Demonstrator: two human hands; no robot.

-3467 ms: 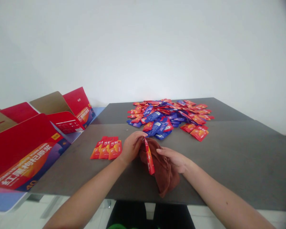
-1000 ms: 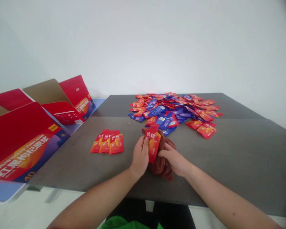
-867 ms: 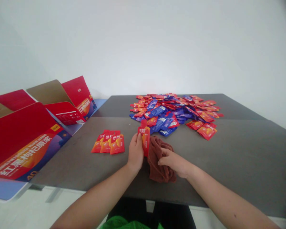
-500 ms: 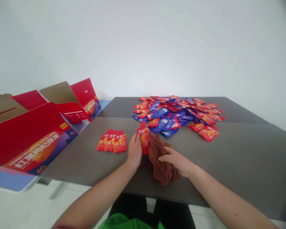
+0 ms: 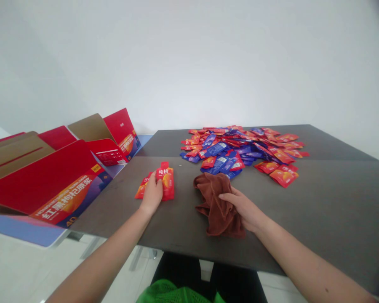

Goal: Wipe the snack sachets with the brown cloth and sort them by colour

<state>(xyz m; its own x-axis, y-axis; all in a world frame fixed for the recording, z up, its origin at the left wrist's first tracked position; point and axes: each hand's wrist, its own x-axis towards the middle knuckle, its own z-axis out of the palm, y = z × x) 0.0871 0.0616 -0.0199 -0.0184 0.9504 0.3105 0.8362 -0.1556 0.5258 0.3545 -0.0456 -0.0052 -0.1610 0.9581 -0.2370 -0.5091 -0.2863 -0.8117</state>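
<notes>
My left hand (image 5: 152,194) grips a red sachet (image 5: 166,182) and holds it over the small row of red sachets (image 5: 141,192) lying on the dark table (image 5: 318,202). The hand covers most of that row. My right hand (image 5: 244,207) rests on a crumpled brown cloth (image 5: 216,202) just to the right, fingers curled on its edge. Beyond both hands lies a big heap of red and blue sachets (image 5: 240,149).
Several open red cardboard boxes (image 5: 60,181) with printed fronts stand on a lower blue surface (image 5: 25,229) left of the table. A white wall runs behind. A few red sachets (image 5: 283,176) lie apart at the heap's right front.
My left hand has carried the red sachet leftward from the cloth to the row of sachets. My right hand has stayed on the cloth. The camera has turned slightly left.
</notes>
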